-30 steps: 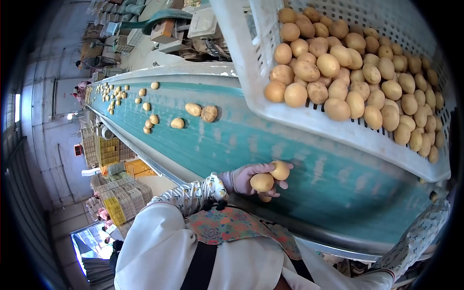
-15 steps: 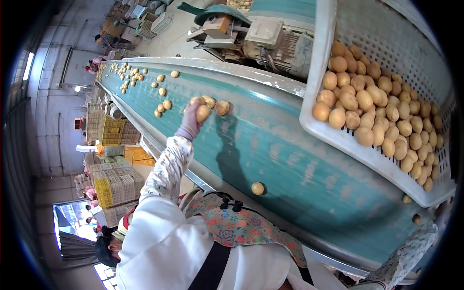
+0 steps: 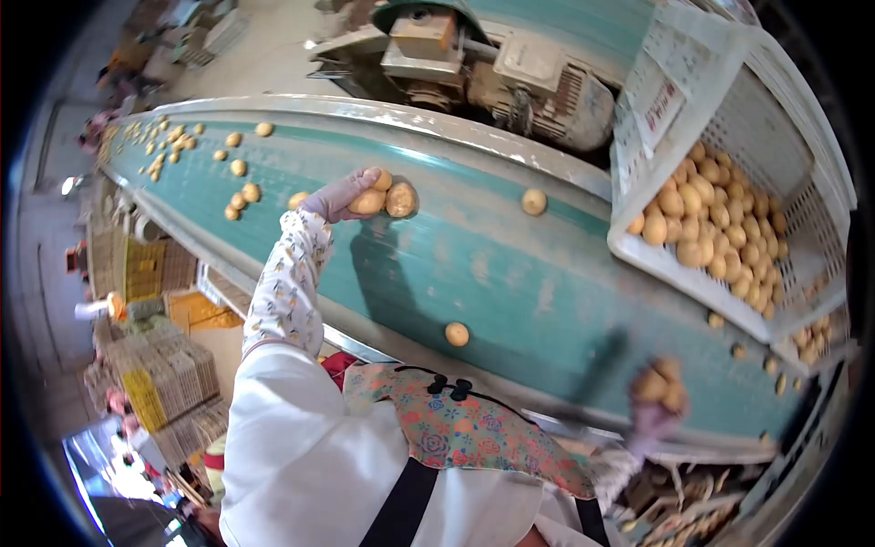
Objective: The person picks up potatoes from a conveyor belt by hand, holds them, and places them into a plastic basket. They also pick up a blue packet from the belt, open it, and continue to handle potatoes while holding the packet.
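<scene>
Over the green conveyor belt (image 3: 510, 283), my left hand (image 3: 342, 196), gloved, holds round tan fruits (image 3: 369, 201); a rough brown one (image 3: 400, 200) sits against them at the fingertips. At the lower right my right hand (image 3: 658, 421), smeared by motion, grips several fruits (image 3: 658, 385) near the belt's near edge. A single fruit (image 3: 457, 334) lies on the belt between my hands, and another (image 3: 534, 201) lies near the far edge.
A white crate (image 3: 693, 278) heaped with fruits stands tilted at the right. A motor (image 3: 547, 91) sits behind the belt. More fruits (image 3: 173, 137) are scattered at the belt's far left end. Stacked crates (image 3: 150, 365) and people are at the left.
My right hand has come into view with several fruits. The camera view has shifted. My left hand is now closed round fruits beside the rough one, and another fruit shows near the far edge.
</scene>
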`<state>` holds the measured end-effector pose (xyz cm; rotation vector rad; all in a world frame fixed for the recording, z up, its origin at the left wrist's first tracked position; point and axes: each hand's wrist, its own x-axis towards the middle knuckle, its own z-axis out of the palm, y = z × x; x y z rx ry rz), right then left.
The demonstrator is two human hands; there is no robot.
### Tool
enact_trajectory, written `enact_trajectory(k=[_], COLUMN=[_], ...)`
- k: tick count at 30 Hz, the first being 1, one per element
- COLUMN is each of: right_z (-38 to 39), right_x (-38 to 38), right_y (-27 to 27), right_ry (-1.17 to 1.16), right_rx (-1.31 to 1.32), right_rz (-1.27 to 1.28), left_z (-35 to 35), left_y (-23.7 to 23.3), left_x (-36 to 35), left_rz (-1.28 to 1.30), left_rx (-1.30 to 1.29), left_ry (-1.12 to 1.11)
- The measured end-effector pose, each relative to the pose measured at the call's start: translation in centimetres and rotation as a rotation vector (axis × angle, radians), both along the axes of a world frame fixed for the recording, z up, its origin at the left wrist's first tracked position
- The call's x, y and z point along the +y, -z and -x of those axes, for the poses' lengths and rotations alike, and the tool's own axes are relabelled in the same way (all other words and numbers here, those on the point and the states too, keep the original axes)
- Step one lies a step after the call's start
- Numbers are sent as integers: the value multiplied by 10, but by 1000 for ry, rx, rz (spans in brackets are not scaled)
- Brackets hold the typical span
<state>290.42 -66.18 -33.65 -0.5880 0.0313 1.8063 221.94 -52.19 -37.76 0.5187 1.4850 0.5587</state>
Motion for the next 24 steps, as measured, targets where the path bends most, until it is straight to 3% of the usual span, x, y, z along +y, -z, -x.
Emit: enact_trajectory(k=[1,2,3,4,6,7,9,12,13,14,16,17,18,20,21,22,24], right_z=[36,124,174,219,274,308,351,385,381,372,361,349,339,290,263,240,184], right_x=[-6,14,24,43,79,96,124,114,111,109,86,73,50,-2,-40,-78,-164], right_y=[36,-7,-7,-3,56,58,77,51,65,82,55,59,46,26,13,-49,-97], right_ry=[-84,-97,-115,-220,-396,-408,-641,-620,-633,-651,-600,-580,-474,-427,-283,-316,-137], right_rx=[97,62,-122,-144,-111,-299,-866,-674,-483,-297,-224,-196,-307,-216,-363,-495,-595], right_rz=[16,99,279,208,-26,-53,-225,1,43,72,140,106,65,-110,-140,-94,-18], left_z=[-8,-14,-23,-34,-55,-65,-77,-82,-79,-77,-90,-103,-117,-158,-192,-219,-319], left_y=[-1,-1,-2,-5,-10,-5,7,38,40,19,2,14,31,23,-10,-36,17], left_x=[1,2,1,-1,-9,-13,-24,-44,-44,-54,-64,-67,-78,-110,-126,-148,-223], left_rz=[-27,17,29,36,22,-4,-68,-60,-67,-445,-380,82,-181,-740,-1049,-739,-195], left_rx=[-42,-76,-142,-205,-238,-245,-237,-503,-615,-485,-560,-765,-598,-546,-668,-1008,-1492], left_ry=[103,164,222,280,353,337,277,121,79,308,353,182,372,581,604,558,442])
